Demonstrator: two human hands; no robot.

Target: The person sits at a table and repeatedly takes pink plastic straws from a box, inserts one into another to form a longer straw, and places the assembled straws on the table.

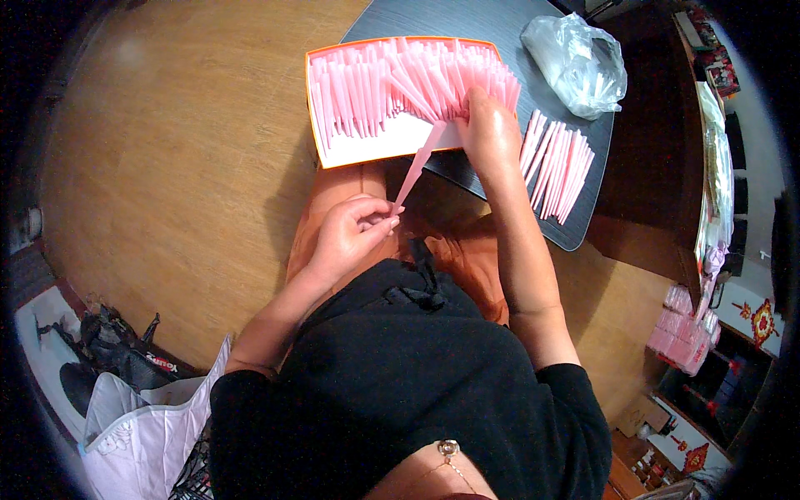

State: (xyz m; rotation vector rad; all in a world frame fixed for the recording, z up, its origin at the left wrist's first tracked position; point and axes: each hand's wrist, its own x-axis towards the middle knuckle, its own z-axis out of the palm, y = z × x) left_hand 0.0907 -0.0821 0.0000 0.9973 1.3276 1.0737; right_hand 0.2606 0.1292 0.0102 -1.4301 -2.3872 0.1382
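My left hand (354,229), closed in a pinch above my lap, holds the lower end of a slim, tapering pink strip (417,167). The strip slants up and to the right, with its upper end over the near edge of a shallow white box (375,150) with an orange rim. Many similar pink strips (354,92) fill the box in a dense row. At the box's right part, my right hand (492,129) bends down among them with its fingers drawn together. Its fingertips are partly hidden, so what they grip cannot be made out.
A dark table (467,17) carries the box's right side. On it, right of my right forearm, lie several thin pink-and-white sticks (562,171); behind them sits a clear plastic bag (575,62). A stack of pink packs (683,329) stands far right.
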